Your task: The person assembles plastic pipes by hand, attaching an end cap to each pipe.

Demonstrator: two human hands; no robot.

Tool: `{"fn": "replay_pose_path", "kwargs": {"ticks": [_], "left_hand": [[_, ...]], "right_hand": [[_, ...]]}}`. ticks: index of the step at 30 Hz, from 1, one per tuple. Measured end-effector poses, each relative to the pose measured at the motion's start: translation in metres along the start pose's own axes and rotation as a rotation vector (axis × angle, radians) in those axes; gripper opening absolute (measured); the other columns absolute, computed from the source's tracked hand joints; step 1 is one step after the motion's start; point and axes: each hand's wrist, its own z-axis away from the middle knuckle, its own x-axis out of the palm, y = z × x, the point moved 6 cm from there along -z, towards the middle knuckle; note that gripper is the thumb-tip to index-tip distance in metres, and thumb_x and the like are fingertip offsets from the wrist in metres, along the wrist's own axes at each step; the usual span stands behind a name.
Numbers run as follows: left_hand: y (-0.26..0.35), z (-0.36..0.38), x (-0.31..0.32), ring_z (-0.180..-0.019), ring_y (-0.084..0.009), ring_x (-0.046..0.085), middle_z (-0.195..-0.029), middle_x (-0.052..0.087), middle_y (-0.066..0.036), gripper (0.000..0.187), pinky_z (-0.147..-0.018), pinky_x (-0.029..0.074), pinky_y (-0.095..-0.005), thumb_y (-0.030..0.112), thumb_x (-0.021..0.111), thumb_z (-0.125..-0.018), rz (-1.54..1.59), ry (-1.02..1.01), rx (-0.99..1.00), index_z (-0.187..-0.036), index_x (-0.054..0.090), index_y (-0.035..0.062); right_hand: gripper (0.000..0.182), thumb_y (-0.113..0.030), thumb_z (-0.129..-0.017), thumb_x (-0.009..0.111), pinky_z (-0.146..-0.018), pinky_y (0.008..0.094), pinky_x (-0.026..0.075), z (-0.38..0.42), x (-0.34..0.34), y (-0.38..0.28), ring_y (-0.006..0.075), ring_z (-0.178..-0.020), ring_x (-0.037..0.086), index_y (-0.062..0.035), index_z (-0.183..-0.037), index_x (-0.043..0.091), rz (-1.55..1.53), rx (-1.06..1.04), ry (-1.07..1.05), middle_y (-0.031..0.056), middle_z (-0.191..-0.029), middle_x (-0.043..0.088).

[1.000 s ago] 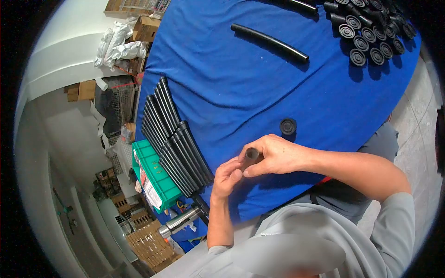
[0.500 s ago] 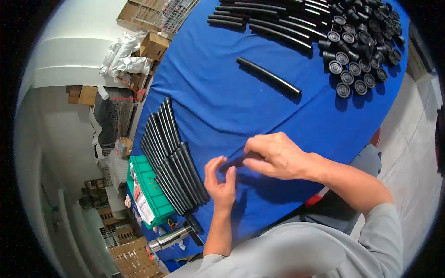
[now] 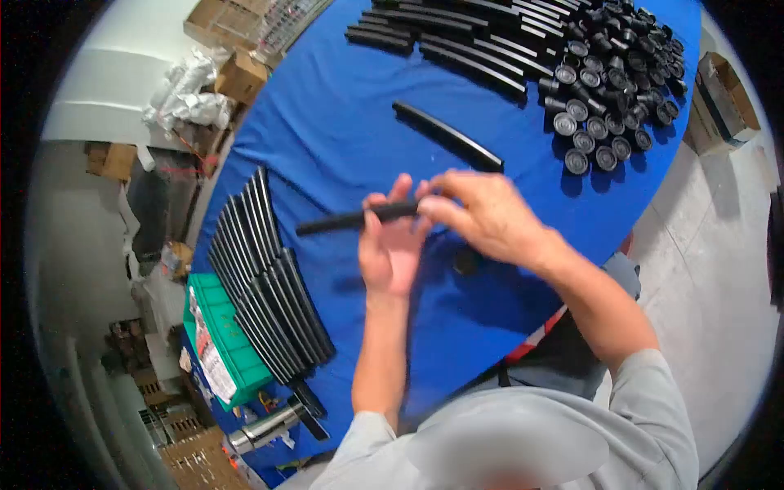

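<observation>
A short black tube [image 3: 335, 222] is held across both hands above the blue cloth, its free end pointing left. My left hand [image 3: 392, 249], palm up, has its fingers and thumb around the tube's middle. The fingers of my right hand [image 3: 482, 211] pinch its right end. Below my right hand a small round dark object [image 3: 465, 261] shows, too blurred to make out. Farther up the cloth lies a single black tube [image 3: 449, 135]. To the left, black tubes [image 3: 273, 278] lie side by side in overlapping rows.
Black round-ended caps [image 3: 604, 90] are heaped at the top right, beside more black tubes [image 3: 474, 53]. A green bin [image 3: 233, 343] and a metal cylindrical tool [image 3: 265, 426] are at the lower left. Cardboard boxes [image 3: 723, 102] stand beyond the blue-covered table [image 3: 327, 122].
Both hands have moved up, and the left has turned palm up. The black tube between them now shows clearly, extending left. The view has shifted slightly.
</observation>
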Motion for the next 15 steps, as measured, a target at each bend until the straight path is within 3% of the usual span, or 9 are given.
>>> {"fn": "replay_pose_path", "kwargs": {"ticks": [1, 3, 5, 7, 9, 10, 15], "left_hand": [[0.004, -0.009, -0.014, -0.14, -0.0418, 0.046, -0.148, 0.053, -0.017, 0.029, -0.113, 0.042, -0.0571, 0.035, 0.053, -0.106, -0.029, 0.023, 0.036, -0.125, 0.064, 0.0162], [0.009, -0.02, -0.041, -0.136, -0.0431, 0.049, -0.143, 0.057, -0.018, 0.027, -0.112, 0.044, -0.0596, 0.032, 0.052, -0.106, -0.041, 0.126, 0.103, -0.122, 0.065, 0.014], [0.005, -0.018, -0.058, -0.136, -0.0429, 0.05, -0.139, 0.06, -0.019, 0.026, -0.112, 0.045, -0.06, 0.032, 0.053, -0.106, 0.046, 0.163, 0.112, -0.119, 0.065, 0.0127], [0.003, -0.021, -0.065, -0.135, -0.0425, 0.051, -0.135, 0.062, -0.019, 0.025, -0.111, 0.045, -0.0602, 0.031, 0.053, -0.106, 0.095, 0.198, 0.123, -0.118, 0.065, 0.012], [0.004, -0.022, -0.064, -0.134, -0.0419, 0.052, -0.133, 0.063, -0.019, 0.025, -0.111, 0.045, -0.0603, 0.031, 0.054, -0.106, 0.101, 0.234, 0.127, -0.117, 0.066, 0.0118], [0.003, -0.023, -0.064, -0.134, -0.0418, 0.052, -0.133, 0.063, -0.019, 0.025, -0.111, 0.045, -0.0603, 0.031, 0.053, -0.106, 0.105, 0.236, 0.115, -0.116, 0.066, 0.0116], [-0.001, -0.025, -0.06, -0.13, -0.0418, 0.056, -0.129, 0.066, -0.019, 0.026, -0.11, 0.047, -0.0591, 0.032, 0.052, -0.106, 0.121, 0.248, 0.109, -0.115, 0.066, 0.0105]], "right_hand": [[0.04, -0.037, -0.094, 0.072, -0.073, 0.0406, 0.054, 0.0, -0.011, 0.0, 0.0311, -0.079, 0.07, 0.0032, -0.1, 0.069, 0.269, -0.027, 0.103, 0.0164, -0.085, 0.07], [0.051, -0.044, -0.084, 0.079, -0.074, 0.0456, 0.054, 0.001, -0.013, 0.005, 0.039, -0.084, 0.068, 0.0016, -0.102, 0.067, 0.203, 0.088, -0.228, 0.0207, -0.091, 0.069], [0.056, -0.043, -0.079, 0.082, -0.074, 0.0478, 0.054, 0.017, -0.006, -0.002, 0.0396, -0.086, 0.067, -0.001, -0.11, 0.063, 0.349, -0.058, -0.313, 0.0202, -0.097, 0.065], [0.064, -0.037, -0.074, 0.085, -0.075, 0.0499, 0.055, 0.03, 0.003, -0.007, 0.0426, -0.09, 0.065, -0.004, -0.12, 0.055, 0.491, 0.038, -0.524, 0.0188, -0.107, 0.059], [0.062, -0.032, -0.074, 0.086, -0.074, 0.0486, 0.056, 0.038, 0.019, -0.003, 0.0419, -0.092, 0.065, -0.004, -0.118, 0.053, 0.498, 0.029, -0.61, 0.0185, -0.106, 0.056], [0.053, -0.026, -0.073, 0.086, -0.07, 0.0485, 0.059, 0.041, 0.026, -0.002, 0.0392, -0.093, 0.067, -0.0024, -0.107, 0.053, 0.494, -0.041, -0.598, 0.0191, -0.102, 0.057], [0.035, -0.017, -0.077, 0.081, -0.073, 0.046, 0.057, 0.037, 0.036, 0.005, 0.036, -0.091, 0.065, -0.0027, -0.099, 0.058, 0.453, -0.086, -0.515, 0.0168, -0.098, 0.056]]}}
